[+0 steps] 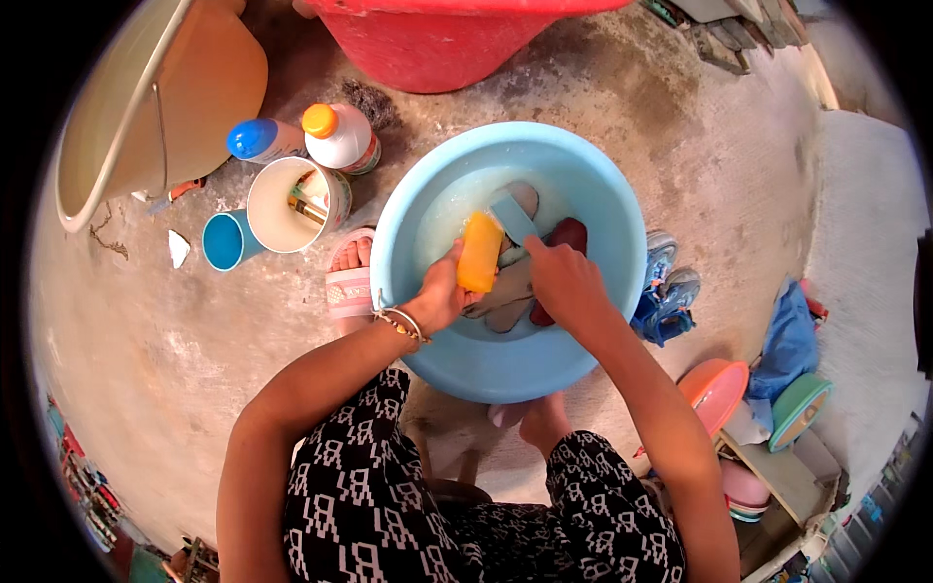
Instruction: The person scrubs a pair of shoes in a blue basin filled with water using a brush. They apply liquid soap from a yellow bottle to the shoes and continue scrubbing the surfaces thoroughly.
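Observation:
A light blue plastic basin (503,364) stands on the floor before me, with soapy water and several shoes or insoles lying in it. My left hand (444,284) holds a yellow bar of soap (479,252) over the water. In my right hand (568,284) is a light blue scrubbing brush (514,217), its head beside the soap; whether the two touch I cannot tell. Beneath the hands lie pale soles (503,295) and a dark red piece (570,235), partly covered by my right hand. The brush's bristles are hidden.
Left of the basin are a white bucket (283,208), a blue cup (223,242), an orange-capped bottle (342,142) and a blue-capped bottle (262,140). A red tub (444,51) stands beyond. Small blue shoes (667,291) lie right of the basin.

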A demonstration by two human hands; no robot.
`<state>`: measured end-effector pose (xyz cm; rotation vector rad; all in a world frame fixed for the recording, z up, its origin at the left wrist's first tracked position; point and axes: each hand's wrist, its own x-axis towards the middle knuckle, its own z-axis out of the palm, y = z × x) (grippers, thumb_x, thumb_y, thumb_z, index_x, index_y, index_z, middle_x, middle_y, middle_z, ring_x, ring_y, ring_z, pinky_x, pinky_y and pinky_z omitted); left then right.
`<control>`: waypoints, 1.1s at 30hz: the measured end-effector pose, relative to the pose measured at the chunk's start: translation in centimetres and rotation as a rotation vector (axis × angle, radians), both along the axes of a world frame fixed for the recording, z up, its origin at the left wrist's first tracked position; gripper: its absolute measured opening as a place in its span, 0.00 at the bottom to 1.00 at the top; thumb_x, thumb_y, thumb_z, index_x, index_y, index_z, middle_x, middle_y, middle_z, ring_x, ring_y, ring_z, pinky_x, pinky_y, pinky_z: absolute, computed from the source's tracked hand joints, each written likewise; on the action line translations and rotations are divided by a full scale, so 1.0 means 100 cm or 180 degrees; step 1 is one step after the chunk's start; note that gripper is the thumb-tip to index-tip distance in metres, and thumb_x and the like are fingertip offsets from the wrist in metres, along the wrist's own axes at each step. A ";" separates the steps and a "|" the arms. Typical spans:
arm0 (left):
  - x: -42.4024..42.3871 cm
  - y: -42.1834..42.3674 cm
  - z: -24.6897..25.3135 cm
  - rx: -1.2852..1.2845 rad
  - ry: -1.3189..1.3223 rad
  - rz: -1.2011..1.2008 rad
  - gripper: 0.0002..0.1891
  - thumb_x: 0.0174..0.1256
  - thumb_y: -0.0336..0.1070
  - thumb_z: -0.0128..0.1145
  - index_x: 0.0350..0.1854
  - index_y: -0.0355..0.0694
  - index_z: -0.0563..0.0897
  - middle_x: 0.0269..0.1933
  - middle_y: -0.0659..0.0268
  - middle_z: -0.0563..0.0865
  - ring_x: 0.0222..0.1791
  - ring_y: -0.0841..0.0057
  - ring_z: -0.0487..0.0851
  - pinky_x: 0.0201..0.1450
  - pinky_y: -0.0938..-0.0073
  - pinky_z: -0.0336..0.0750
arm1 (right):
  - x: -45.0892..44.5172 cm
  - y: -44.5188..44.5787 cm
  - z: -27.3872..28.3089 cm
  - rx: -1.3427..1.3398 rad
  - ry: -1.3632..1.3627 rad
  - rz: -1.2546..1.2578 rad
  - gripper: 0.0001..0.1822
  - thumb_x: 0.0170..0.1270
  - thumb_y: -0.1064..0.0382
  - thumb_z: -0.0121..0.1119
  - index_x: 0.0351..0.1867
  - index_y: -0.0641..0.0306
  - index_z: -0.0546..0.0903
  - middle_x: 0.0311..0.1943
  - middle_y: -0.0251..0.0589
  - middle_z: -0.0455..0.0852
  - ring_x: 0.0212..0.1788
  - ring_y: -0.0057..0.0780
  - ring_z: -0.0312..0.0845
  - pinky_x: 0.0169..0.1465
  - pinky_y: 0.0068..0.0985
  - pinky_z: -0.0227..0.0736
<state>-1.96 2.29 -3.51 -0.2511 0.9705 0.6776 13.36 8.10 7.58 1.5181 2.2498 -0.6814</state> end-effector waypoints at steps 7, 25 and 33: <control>0.003 -0.002 -0.010 0.0020 -0.0080 0.0024 0.25 0.75 0.57 0.30 0.57 0.44 0.72 0.45 0.60 0.83 0.38 0.72 0.82 0.37 0.76 0.74 | -0.017 0.034 0.016 -0.0320 -0.0291 0.0124 0.10 0.59 0.71 0.47 0.41 0.63 0.76 0.32 0.54 0.83 0.40 0.54 0.81 0.41 0.47 0.76; 0.006 -0.008 -0.015 -0.0060 -0.0111 0.0292 0.24 0.75 0.57 0.34 0.57 0.44 0.71 0.45 0.60 0.83 0.40 0.71 0.83 0.34 0.75 0.73 | -0.045 0.040 0.011 -0.0635 -0.0681 -0.0512 0.11 0.57 0.69 0.50 0.41 0.63 0.80 0.41 0.54 0.83 0.44 0.52 0.80 0.47 0.42 0.76; 0.007 -0.002 -0.014 -0.0112 0.0022 0.0118 0.24 0.75 0.57 0.34 0.57 0.44 0.71 0.45 0.59 0.83 0.39 0.71 0.82 0.34 0.75 0.74 | -0.032 0.046 0.010 -0.0774 -0.0488 -0.0598 0.10 0.57 0.66 0.53 0.39 0.62 0.79 0.40 0.54 0.83 0.44 0.53 0.79 0.46 0.43 0.76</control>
